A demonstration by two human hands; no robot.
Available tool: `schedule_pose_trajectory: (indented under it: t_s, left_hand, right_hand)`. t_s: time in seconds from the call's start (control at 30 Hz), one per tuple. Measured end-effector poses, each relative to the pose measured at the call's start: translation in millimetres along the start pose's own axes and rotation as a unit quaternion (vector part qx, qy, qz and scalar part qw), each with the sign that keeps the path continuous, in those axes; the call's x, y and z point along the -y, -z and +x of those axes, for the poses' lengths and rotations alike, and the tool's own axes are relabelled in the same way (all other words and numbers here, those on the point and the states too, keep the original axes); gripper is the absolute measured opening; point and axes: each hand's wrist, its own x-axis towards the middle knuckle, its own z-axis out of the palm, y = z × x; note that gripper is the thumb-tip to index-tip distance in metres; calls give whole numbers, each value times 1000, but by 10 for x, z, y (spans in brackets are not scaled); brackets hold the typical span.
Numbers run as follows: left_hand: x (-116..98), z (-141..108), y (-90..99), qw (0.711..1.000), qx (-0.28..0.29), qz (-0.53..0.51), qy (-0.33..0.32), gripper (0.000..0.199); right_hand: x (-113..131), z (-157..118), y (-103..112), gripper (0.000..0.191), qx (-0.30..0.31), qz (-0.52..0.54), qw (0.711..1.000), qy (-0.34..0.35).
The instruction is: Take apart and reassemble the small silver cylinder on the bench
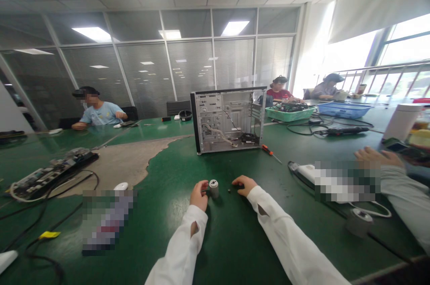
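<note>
A small grey metal cylinder (214, 191) with a lighter top and dark holes in it stands upright on the green table. Beside its left side is my left hand (199, 195), fingers loosely bent and fingertips at the cylinder's edge; I cannot tell if they touch it. My right hand (246, 185) is low over the table to the right, its fingers stretched leftward with nothing visible in them. Between the cylinder and that hand lies a tiny dark round piece (229, 190). Behind both hands stands an open computer case (231, 119), with a few cables inside.
An orange-handled screwdriver (271, 153) lies right of the case. A white power strip (307, 172) and another person's hand (378, 157) are at right. Green (289, 116) and blue (346, 109) baskets stand farther back. Cables and a loaded strip (57, 171) lie at left.
</note>
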Motion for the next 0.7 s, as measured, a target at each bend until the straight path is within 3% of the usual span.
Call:
schedule_pose_trajectory:
  t_s: [0.3,0.57,0.7]
  left_hand:
    - [-73,-1,-9,999,17,-36,32,46]
    - [-130,-34,-12,999,12,-39,18,48]
    - [-120,-21,-10,1000,14,-22,11,49]
  right_hand:
    - [-130,11,36,36,-67,-21,997,-43]
    - [-60,-36,54,34,-87,-16,995,-35]
    - [126,-87,97,34,-104,-5,994,-16]
